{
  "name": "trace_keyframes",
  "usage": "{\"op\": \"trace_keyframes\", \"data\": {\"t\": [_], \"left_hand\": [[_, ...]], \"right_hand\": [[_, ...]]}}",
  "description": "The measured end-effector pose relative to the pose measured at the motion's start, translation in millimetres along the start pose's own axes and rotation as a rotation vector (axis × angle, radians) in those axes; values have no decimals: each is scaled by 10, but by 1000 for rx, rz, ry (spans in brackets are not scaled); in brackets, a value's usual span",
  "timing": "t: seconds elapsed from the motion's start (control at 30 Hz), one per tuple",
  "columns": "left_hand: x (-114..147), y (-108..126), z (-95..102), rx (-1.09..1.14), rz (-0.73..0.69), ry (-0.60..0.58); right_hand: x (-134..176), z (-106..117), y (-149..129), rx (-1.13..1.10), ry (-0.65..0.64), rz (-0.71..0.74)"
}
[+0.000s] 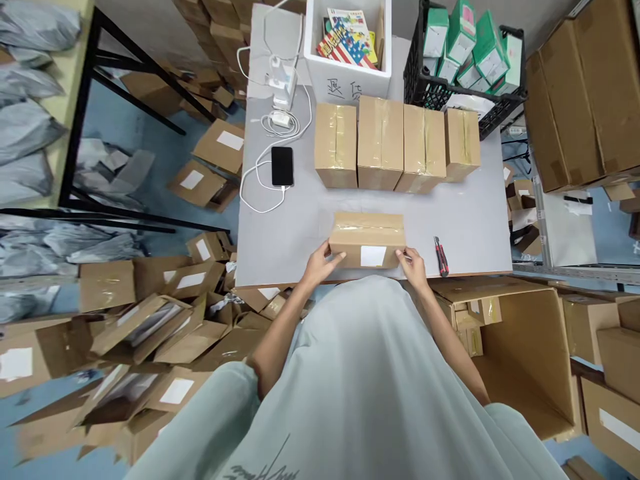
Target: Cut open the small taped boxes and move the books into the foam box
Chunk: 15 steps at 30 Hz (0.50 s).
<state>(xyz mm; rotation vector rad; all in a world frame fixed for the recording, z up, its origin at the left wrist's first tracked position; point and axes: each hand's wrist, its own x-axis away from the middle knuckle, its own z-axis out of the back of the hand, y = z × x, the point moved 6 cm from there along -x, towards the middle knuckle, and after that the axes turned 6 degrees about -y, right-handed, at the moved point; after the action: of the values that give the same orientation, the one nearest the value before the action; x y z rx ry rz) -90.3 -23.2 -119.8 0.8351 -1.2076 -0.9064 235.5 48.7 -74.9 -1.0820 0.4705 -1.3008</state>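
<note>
A taped cardboard box (367, 231) lies at the front edge of the grey table, a white label on the side facing me. My left hand (321, 264) grips its left end, the thumb on the front face. At the opposite end my right hand (413, 265) holds the box, thumb near the label. To the right of that hand lies a red and black utility knife (441, 257). Behind the held box stand several closed, taped cardboard boxes (380, 143) in a row.
A smartphone (283, 166) on a white cable and a power strip (283, 87) lie at the left. A white foam bin (349, 81) with books and a black crate (435, 93) with green boxes stand at the back. A large open carton (525, 353) is below right; discarded boxes (200, 320) cover the left floor.
</note>
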Motion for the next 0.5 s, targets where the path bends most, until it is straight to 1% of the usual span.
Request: {"op": "trace_keyframes", "data": {"t": [0.1, 0.2, 0.37, 0.5], "left_hand": [[-3, 32, 36, -26, 37, 94], [-58, -25, 19, 3, 106, 143], [-140, -122, -16, 56, 90, 96], [-26, -247, -3, 90, 113, -27]], "right_hand": [[-159, 87, -35, 93, 65, -40], [-334, 55, 35, 125, 54, -70], [-495, -28, 260, 5, 25, -97], [-406, -38, 420, -71, -32, -133]]}}
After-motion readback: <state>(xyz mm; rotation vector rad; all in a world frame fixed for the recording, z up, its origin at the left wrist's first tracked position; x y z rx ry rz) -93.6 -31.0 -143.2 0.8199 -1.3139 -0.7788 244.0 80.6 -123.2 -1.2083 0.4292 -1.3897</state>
